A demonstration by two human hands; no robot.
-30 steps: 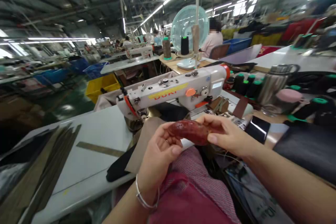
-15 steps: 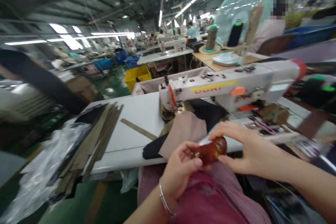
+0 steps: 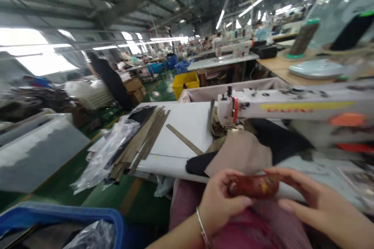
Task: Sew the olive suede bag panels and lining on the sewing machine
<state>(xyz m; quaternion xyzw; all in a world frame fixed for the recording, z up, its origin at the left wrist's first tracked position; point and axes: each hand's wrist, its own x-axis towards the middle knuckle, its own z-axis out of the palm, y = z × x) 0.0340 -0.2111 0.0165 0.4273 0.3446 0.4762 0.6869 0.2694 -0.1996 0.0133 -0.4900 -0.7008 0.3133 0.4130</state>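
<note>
Just above my lap, my left hand (image 3: 223,198) grips the left end of a glossy red-brown packet (image 3: 253,186) with a yellow patch; what is inside it I cannot make out. My right hand (image 3: 309,196) has its thumb and fingers curved around the packet's right end. Beyond my hands, a beige fabric piece (image 3: 241,151) lies over dark fabric (image 3: 201,162) at the needle end of a white sewing machine (image 3: 280,105). A bracelet circles my left wrist.
Olive strips (image 3: 146,140) and a clear plastic bag (image 3: 112,148) lie at the left of the white table (image 3: 187,118). A blue bin (image 3: 117,218) is at lower left. Behind the table stand a yellow crate (image 3: 186,82) and thread cones (image 3: 304,39). A person in dark clothing (image 3: 112,76) is farther left.
My view has swung left, so the blue bin now shows and the machine sits farther right. The packet has turned more level, still between both hands.
</note>
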